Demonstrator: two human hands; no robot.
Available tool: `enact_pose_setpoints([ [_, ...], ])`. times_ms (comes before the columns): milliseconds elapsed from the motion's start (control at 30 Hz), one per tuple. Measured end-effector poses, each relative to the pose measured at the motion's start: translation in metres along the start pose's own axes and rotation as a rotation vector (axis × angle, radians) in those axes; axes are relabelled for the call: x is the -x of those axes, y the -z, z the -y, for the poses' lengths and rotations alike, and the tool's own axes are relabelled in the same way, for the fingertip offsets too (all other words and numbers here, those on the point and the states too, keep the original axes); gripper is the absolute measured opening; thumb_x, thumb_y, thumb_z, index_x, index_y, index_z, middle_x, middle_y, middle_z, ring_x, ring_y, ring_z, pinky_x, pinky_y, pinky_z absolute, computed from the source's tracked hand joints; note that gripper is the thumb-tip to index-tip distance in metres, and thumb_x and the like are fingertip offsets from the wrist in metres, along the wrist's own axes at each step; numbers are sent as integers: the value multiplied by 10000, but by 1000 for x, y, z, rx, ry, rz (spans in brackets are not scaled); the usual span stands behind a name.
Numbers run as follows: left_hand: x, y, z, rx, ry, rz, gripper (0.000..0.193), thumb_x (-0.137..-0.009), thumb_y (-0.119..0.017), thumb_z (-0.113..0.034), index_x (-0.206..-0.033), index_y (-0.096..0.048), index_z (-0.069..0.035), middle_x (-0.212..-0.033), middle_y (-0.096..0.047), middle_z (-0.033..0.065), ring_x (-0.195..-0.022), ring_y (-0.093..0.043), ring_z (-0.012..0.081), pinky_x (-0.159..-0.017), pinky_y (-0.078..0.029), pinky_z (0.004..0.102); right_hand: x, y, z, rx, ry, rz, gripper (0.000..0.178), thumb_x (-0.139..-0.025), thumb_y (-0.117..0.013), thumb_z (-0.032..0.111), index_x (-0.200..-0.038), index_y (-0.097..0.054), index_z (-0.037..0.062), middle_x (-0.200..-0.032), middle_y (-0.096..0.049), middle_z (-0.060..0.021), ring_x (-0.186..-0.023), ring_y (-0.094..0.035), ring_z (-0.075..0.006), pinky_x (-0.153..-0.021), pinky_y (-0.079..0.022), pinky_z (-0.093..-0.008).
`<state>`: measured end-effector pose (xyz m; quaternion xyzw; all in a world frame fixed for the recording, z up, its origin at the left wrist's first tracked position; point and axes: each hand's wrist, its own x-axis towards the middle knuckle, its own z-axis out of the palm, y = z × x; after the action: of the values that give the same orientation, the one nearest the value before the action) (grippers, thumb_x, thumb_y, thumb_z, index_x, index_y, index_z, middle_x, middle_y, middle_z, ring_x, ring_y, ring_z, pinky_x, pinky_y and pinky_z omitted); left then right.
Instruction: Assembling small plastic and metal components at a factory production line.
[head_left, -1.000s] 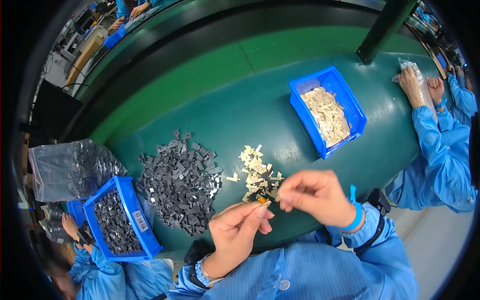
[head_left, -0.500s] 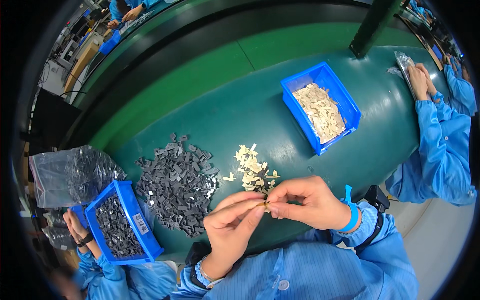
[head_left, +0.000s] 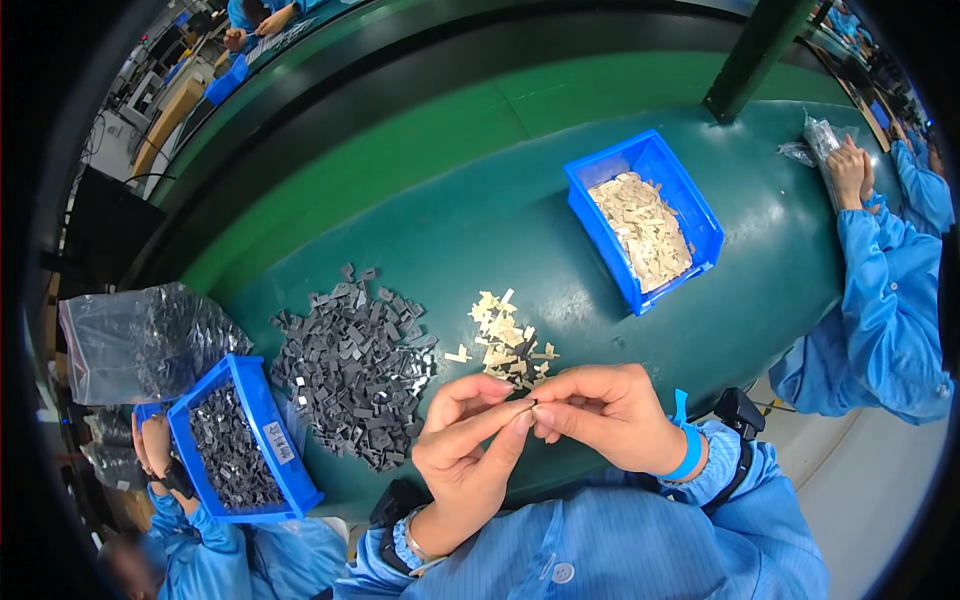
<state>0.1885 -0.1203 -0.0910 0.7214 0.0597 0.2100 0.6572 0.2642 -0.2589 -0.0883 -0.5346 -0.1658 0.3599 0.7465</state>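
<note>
A dark heap and a small pale heap lie on the green table, the pale one just past the fingers. A blue box of pale bits sits farther off. The left grip and right grip meet, fingertips closed, both pinching a tiny bit, mostly hidden.

The left hand and the right hand meet and pinch together one small piece, whose shape I cannot see well. Just beyond lies a heap of cream strips; leftward, a pile of dark grey parts; farther, a blue bin holds beige strips.
</note>
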Motion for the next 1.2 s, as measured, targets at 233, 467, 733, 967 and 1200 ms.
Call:
enact_pose_setpoints([
  [233, 1, -8, 9, 93, 35, -13, 169, -742, -629, 31, -906, -656, 2, -1036, -522, 121, -886, -530, 171, -762, -445, 266, 0, 3, -5, -56, 22, -50, 148, -838, -561, 47, -951, -575, -48, -766, -597, -68, -699, -562, -93, -612, -474, -220],
  [467, -6, -11, 1, 784, 406, -125, 111, -788, -555, 5, -863, -628, 42, -1042, -515, 145, -904, -503, 197, -801, -406, 304, -5, 13, 10, -20, 103, -122, 96, -806, -566, -4, -886, -599, -46, -782, -614, -80, -667, -574, -95, -599, -477, -210],
  [733, -12, 20, -14, -193, -174, -137, 118, -748, -617, -59, -847, -592, 0, -1003, -490, 129, -877, -478, 191, -777, -387, 302, -40, 96, 76, 1497, 708, -515, 60, -726, -593, 36, -681, -553, 41, -600, -483, -71, -620, -480, -257, -596, -390, -343],
  [967, -16, 15, -17, -682, -387, -7, 150, -649, -656, -20, -797, -630, -28, -935, -521, 120, -858, -500, 271, -747, -409, 341, -22, 120, 73, 1579, 591, -548, 131, -652, -630, 49, -765, -570, 79, -824, -531, -60, -793, -485, -258, -708, -378, -360],
  [1200, -17, -41, 9, 74, 277, 321, 94, -773, -582, 6, -857, -609, 37, -1059, -543, 148, -954, -543, 206, -802, -439, 273, 50, 129, -7, 1354, 562, -673, 140, -622, -686, 53, -712, -580, 54, -768, -528, -76, -748, -503, -241, -654, -395, -327],
])
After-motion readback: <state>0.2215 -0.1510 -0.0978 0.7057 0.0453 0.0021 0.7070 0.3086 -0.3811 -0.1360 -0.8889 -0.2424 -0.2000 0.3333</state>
